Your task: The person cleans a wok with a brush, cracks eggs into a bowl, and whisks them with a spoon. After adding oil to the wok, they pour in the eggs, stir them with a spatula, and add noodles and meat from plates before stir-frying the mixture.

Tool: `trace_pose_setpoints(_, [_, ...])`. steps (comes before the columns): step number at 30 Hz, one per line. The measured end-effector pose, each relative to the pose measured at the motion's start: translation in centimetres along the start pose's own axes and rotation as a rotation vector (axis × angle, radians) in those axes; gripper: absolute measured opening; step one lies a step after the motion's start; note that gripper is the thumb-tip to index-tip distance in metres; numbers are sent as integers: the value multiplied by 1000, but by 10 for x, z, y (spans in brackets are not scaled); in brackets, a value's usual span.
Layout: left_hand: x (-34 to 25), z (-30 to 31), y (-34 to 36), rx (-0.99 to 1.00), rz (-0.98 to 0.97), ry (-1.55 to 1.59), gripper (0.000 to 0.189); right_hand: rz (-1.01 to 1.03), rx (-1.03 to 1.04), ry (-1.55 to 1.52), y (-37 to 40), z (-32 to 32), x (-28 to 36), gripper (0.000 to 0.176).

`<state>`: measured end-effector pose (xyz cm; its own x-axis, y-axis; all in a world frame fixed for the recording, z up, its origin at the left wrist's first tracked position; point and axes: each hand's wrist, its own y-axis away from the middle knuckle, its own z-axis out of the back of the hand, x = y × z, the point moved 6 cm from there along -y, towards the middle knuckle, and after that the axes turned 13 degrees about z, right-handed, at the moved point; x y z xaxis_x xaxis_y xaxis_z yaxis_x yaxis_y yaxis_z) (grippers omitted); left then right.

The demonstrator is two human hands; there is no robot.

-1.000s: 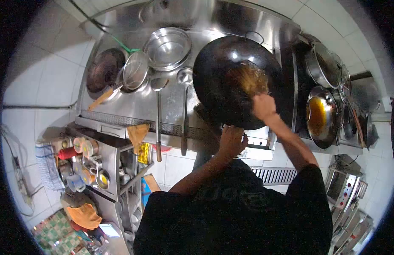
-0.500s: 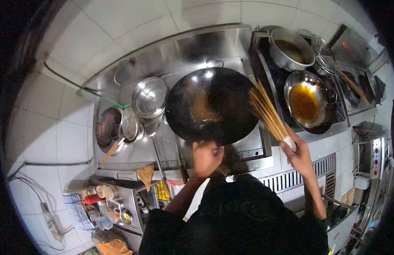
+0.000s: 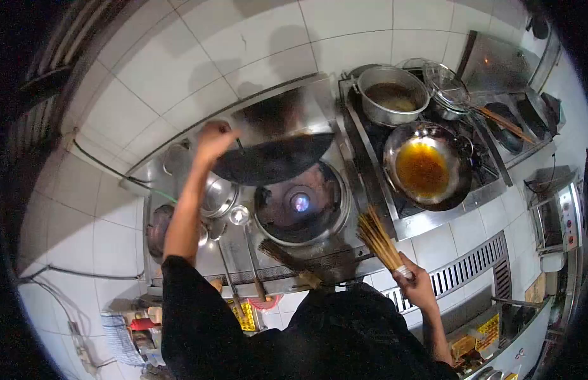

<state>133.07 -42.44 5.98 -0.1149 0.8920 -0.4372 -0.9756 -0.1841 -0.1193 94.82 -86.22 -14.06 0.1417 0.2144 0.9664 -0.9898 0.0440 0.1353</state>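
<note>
My left hand (image 3: pixel 216 142) is closed at the handle of a large black wok (image 3: pixel 275 159). It holds the wok up and steeply tilted over the back of the stove, so the inside is mostly hidden. Below, the round burner (image 3: pixel 299 209) lies uncovered, with a bluish glow at its centre. In my right hand (image 3: pixel 417 286) is a bamboo wok brush (image 3: pixel 377 239), gripped by its white-bound end, bristles pointing up and left in front of the stove.
A steel wok of amber oil (image 3: pixel 422 166) and a deep pot (image 3: pixel 393 95) stand on the right-hand stove. A wire strainer (image 3: pixel 447 85) lies beside the pot. Ladles (image 3: pixel 251 253), a steel bowl (image 3: pixel 219 196) and another brush (image 3: pixel 287 258) sit around the burner.
My left hand has lifted the wok off the burner and tipped it towards the back wall. My right hand has drawn the brush down, away from the wok. The view has shifted.
</note>
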Motion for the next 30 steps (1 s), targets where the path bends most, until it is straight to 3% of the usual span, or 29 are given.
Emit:
trace_pose_setpoints(1, [-4,4,-21,-67,-20,-48,32,-5,-7,-3,0,1,-12,60])
trace_pose_setpoints(3, [-13,8,-52,152,65,94,34,77,14,153,2,1,-12,61])
trace_pose_setpoints(5, [0,-5,-116,193,-2,-6,36,61,5,150,6,2,-19,60])
trace_pose_setpoints(8, [-37,16,-108,117,127,-22,39,41,53,94,7,4,-25,56])
trace_pose_setpoints(13, [-34,14,-89,101,94,-42,38,159,28,54,7,5,-37,56])
trace_pose_setpoints(16, [3,-29,-72,142,1,-157,32,125,57,117,4,4,-36,56])
trace_pose_setpoints(18, [61,-69,-82,73,-61,62,28,79,120,265,-3,2,-30,56])
trace_pose_setpoints(21, [21,-45,6,126,75,27,28,123,56,284,-13,-7,-28,57])
trace_pose_setpoints(22, [36,-58,16,175,13,163,29,138,98,384,-20,-12,-36,59])
trace_pose_setpoints(26, [0,-54,126,24,-30,-9,33,165,147,478,-34,-29,-73,66])
trace_pose_setpoints(27, [16,-71,143,32,-30,129,36,173,165,478,-33,-32,-74,66])
trace_pose_setpoints(29, [20,-96,187,22,50,119,36,122,195,580,-31,-35,-81,70])
trace_pose_setpoints(30, [16,-103,208,-118,-108,95,37,131,194,565,-28,-36,-88,73])
